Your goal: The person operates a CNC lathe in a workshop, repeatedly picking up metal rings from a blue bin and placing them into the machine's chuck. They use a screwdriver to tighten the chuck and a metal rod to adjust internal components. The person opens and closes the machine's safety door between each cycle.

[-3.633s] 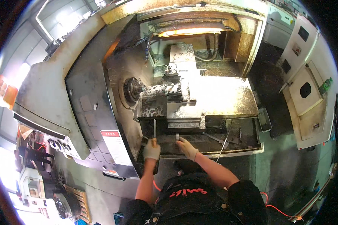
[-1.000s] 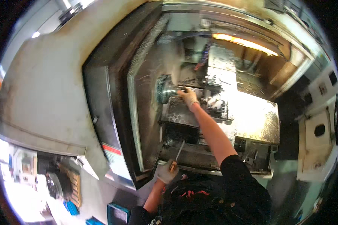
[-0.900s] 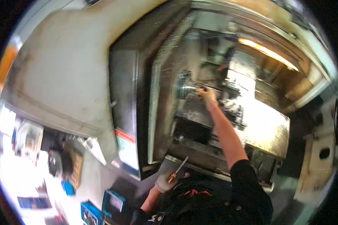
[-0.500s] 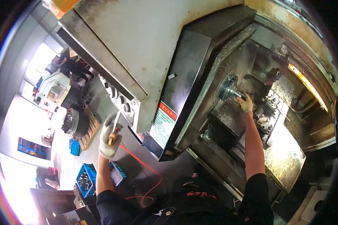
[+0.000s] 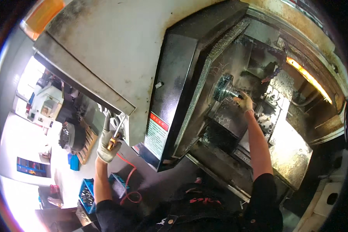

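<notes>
My left hand (image 5: 107, 150), in a whitish glove, is closed round an air blow gun (image 5: 112, 143) with a brass-coloured body and a pale tube. One finger of that hand stretches up to the knobs (image 5: 115, 122) on the machine's control panel; whether it touches them I cannot tell. Inside the lathe, my gloved right hand (image 5: 246, 104) has its fingers round the outer end of a shiny round metal part (image 5: 234, 93). That part sits at the front of the chuck (image 5: 222, 88). My fingers hide some of it.
The machine door (image 5: 174, 81) stands between my arms. The tool turret (image 5: 267, 112) is close beside my right wrist. A red hose (image 5: 132, 174) loops below my left hand. Blue crates (image 5: 87, 196) stand on the floor at lower left, with a wooden pallet (image 5: 88, 143) beyond.
My left hand has gone up to the panel knobs with the air blow gun and a finger now stretches out. The view has shifted; my right hand stays at the metal part.
</notes>
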`<state>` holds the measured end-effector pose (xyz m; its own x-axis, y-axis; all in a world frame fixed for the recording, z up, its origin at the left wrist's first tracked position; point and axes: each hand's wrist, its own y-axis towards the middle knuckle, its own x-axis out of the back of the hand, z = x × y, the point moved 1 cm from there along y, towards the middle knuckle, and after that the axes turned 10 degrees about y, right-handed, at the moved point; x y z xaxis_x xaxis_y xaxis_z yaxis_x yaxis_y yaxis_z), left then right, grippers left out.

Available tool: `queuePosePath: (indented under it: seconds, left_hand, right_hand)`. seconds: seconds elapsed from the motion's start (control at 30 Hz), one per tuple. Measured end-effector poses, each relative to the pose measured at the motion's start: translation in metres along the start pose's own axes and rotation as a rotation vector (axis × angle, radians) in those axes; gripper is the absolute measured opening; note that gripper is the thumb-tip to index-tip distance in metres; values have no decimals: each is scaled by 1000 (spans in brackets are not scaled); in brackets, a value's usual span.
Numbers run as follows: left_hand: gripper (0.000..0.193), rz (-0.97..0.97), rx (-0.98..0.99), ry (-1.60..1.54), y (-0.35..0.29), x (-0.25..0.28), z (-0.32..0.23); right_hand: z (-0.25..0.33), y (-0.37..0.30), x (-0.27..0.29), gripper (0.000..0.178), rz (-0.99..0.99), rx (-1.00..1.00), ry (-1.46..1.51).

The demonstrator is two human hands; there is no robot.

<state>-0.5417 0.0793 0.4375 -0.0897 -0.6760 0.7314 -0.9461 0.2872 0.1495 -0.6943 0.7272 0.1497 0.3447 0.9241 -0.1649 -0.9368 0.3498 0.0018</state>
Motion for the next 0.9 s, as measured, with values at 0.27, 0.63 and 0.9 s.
queuePosePath:
  seconds: [0.27, 0.63, 0.9]
  left_hand:
    - [74, -22, 227, -702, 9, -14, -4]
    - [57, -231, -162, -39, -17, -16, 38]
    - [58, -479, -309, 367, -37, -25, 64]
  right_hand:
    - [31, -28, 6, 62, -79, -29, 193]
    - [62, -126, -96, 72, -250, -71, -391]
    - [101, -310, -220, 53, 780, -281, -228]
